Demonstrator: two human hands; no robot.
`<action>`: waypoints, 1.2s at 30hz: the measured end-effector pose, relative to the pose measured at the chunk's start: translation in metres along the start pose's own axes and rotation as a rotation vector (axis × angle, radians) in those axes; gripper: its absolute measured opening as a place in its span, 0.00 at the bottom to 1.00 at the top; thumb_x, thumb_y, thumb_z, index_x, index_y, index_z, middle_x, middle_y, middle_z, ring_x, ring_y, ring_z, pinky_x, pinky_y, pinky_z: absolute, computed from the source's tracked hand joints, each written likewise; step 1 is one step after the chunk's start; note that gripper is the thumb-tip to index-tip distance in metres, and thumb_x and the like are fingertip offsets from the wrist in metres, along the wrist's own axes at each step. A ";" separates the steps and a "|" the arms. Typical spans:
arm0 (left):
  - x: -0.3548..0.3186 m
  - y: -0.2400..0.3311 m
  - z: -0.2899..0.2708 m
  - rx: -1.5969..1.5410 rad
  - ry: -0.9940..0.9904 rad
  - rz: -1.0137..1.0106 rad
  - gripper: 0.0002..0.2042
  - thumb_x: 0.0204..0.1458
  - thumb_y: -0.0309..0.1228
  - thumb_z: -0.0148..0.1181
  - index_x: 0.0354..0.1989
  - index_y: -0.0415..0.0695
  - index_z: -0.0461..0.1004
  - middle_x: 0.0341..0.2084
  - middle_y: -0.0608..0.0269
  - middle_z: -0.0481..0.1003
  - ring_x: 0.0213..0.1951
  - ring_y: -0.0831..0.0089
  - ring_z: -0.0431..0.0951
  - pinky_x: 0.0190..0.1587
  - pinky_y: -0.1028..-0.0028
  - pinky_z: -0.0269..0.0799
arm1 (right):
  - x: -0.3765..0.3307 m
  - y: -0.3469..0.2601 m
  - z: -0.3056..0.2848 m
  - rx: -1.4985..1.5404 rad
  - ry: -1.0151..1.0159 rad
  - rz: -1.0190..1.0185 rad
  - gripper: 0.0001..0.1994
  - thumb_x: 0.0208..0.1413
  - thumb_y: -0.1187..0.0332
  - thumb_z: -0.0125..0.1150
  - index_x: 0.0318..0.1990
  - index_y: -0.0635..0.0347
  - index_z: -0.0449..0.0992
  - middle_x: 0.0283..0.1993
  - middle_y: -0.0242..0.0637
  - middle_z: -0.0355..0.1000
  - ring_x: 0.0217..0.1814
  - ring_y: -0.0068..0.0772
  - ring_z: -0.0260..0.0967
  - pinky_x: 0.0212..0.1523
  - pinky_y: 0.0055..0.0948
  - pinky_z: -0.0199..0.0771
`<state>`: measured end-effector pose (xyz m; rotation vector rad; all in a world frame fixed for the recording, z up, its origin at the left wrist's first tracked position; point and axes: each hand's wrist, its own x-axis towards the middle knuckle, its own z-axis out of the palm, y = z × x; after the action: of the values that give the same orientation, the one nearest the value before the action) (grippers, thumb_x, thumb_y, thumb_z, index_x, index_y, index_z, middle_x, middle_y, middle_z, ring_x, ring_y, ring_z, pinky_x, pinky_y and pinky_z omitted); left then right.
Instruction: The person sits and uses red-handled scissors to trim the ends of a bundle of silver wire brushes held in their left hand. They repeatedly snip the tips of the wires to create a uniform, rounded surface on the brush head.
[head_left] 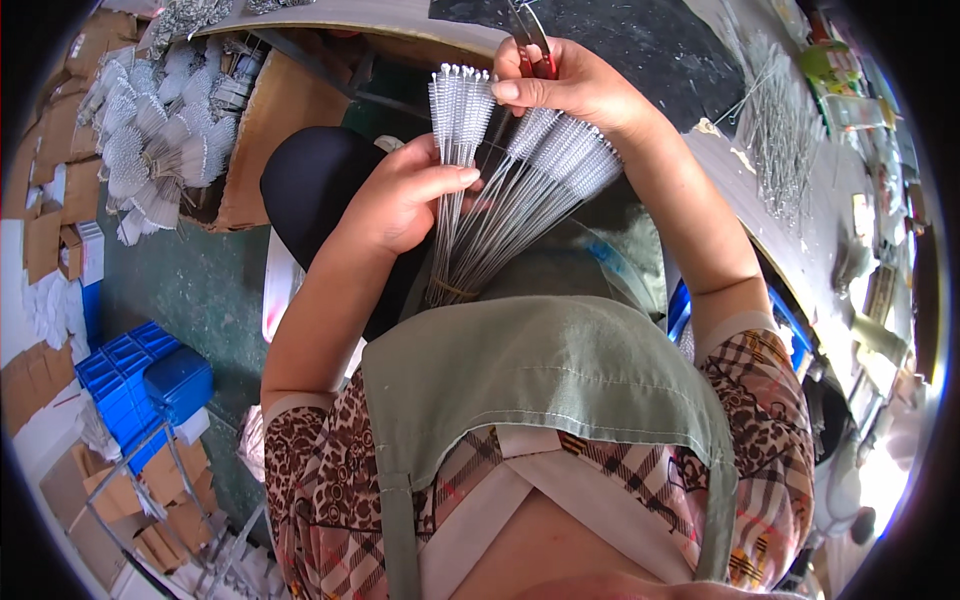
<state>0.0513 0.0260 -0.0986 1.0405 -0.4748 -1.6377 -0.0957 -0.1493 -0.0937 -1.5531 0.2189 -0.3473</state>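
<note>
A bundle of thin wire brushes (500, 200) with white bristle tips is fanning out between the two hands, its stems gathering to a tie at the bottom, just above the green apron (545, 370). The left hand (405, 200) is wrapping around the left part of the fan, fingers curling across the wire stems and clenching them; an upright cluster of bristle heads is standing above that grip. The right hand (570, 85) is pinching the bristle ends higher up and to the right of it, thumb pressing over the wires, and is also holding red-handled pliers (535, 45) whose jaws are running out of the top edge, so their tip is cut off. The lower stems behind the left hand are partly hiding against a dark round shape (310, 180) that is hard to identify. Left of the grip, a heap of finished white brushes (160, 130) is lying in a cardboard box. Right of the grip, loose bare wires (780, 130) are spreading over a table (810, 260), blurring toward the rim. Below left, blue plastic crates (145, 385) are sitting on the floor.
</note>
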 end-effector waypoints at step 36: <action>0.002 -0.003 -0.002 0.186 0.093 0.090 0.12 0.45 0.23 0.61 0.38 0.37 0.69 0.29 0.66 0.72 0.30 0.80 0.71 0.36 0.78 0.68 | -0.005 0.000 0.002 0.218 0.028 0.131 0.15 0.44 0.64 0.68 0.35 0.57 0.70 0.27 0.27 0.67 0.29 0.20 0.65 0.36 0.17 0.64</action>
<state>0.0507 0.0259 -0.1024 1.2097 -0.6118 -1.4793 -0.1000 -0.1453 -0.0936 -1.3125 0.2939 -0.2798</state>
